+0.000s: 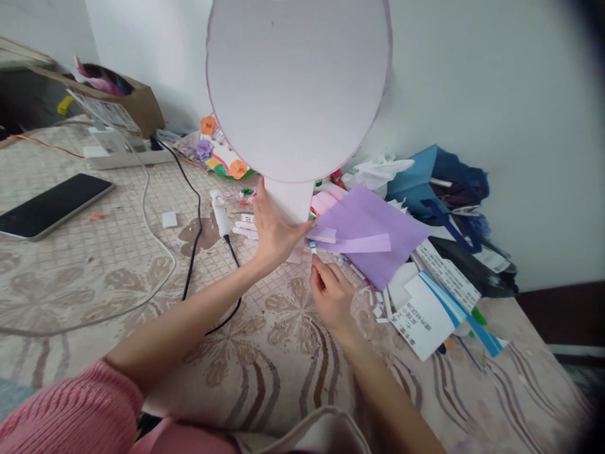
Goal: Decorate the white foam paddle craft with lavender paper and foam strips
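A large round white board [297, 94] with a thin purple edge stands up in front of me on a flat white handle [289, 200]. My left hand [276, 230] grips that handle low down, thumb across its right side and fingers on the left. Just below the thumb, my right hand [331, 290] pinches a small slim white-and-blue piece [312, 246], its exact kind too small to make out. Purple paper strips [363, 243] lie right of the handle, beside a large purple sheet [373, 233]. White marker-like sticks [246, 227] are partly hidden behind my left hand.
Left of my hands lies a white glue gun [220, 214] with a black cord. A black phone [54, 205], a power strip [130, 157] and a cardboard box [123, 104] are farther left. Printed papers [425, 318] and a blue bag [416, 176] crowd the right side.
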A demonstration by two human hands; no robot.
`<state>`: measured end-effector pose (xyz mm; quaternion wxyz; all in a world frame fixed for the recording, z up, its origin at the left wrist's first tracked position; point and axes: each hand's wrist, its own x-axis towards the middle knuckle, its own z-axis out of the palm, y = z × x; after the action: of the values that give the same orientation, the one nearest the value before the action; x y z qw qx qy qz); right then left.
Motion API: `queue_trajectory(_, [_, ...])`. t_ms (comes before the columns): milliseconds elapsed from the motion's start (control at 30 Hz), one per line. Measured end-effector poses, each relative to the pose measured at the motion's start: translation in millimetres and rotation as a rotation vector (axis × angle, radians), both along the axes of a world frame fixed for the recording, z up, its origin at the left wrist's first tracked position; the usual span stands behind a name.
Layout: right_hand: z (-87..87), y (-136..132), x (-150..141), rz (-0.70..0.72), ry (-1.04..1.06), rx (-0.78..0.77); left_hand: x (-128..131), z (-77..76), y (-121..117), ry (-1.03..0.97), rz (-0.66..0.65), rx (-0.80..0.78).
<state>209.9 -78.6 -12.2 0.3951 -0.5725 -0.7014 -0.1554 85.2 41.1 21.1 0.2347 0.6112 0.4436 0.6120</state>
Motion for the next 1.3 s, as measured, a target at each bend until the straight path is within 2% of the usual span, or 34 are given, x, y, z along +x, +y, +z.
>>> queue_trajectory(233, [2.1,5,-9,-0.017,-0.019,-0.035,0,-2.7,0,-0.02,0.004,0.047])
queue_trajectory(467, [5.4,11,-17,0.011,0.046,-0.055,1,2.9,-3,0.022,-0.004,-0.014])
queue_trajectory(767, [1.5,14,-8,-0.027,0.088,-0.064,-1,1.6,-2,0.007,-0.014,-0.014])
queue_trajectory(1000, [-1.8,17,-6,0.038,0.074,-0.067,-1,3.4,-2,0.006,-0.024,-0.025])
queue_trajectory(1300, [-8.1,26,-2,-0.007,0.087,-0.028,-2,3.5,-2,0.008,-0.029,-0.048])
